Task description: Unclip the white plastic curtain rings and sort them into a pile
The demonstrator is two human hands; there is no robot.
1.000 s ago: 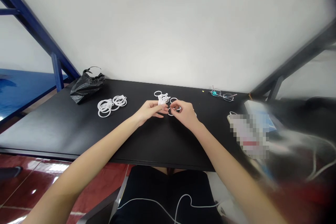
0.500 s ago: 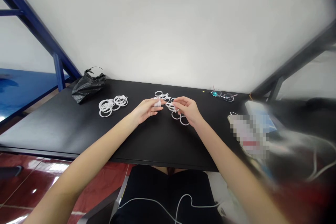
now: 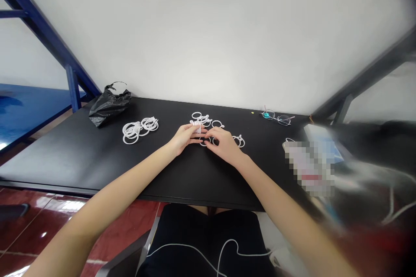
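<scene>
Several white rings, each with a small knob or eyelet like a curtain ring, lie loosely on the black table. My left hand (image 3: 186, 137) holds a tight bundle of white rings (image 3: 196, 128) at its fingers, the thumb pressed over them. Its other fingers point right. My right hand (image 3: 224, 143) has come up against the left fingertips, its thumb and fingers curled at a white ring (image 3: 204, 143); the exact grip is partly hidden. Behind the hands lie further white rings (image 3: 217, 124), and more white rings (image 3: 240, 141) show right of my right hand.
Left on the table (image 3: 156, 173) are a pile of white rings (image 3: 131, 132) and a black plastic bag (image 3: 110, 106). Eyeglasses (image 3: 276, 117) rest near the wall. A blurred phone-like item (image 3: 308, 169) and clear plastic are at right. A white cable (image 3: 182, 246) crosses my lap.
My right hand has moved left, to the left hand's fingertips. The rings near it have shifted, some now showing to its right. My left hand has barely moved.
</scene>
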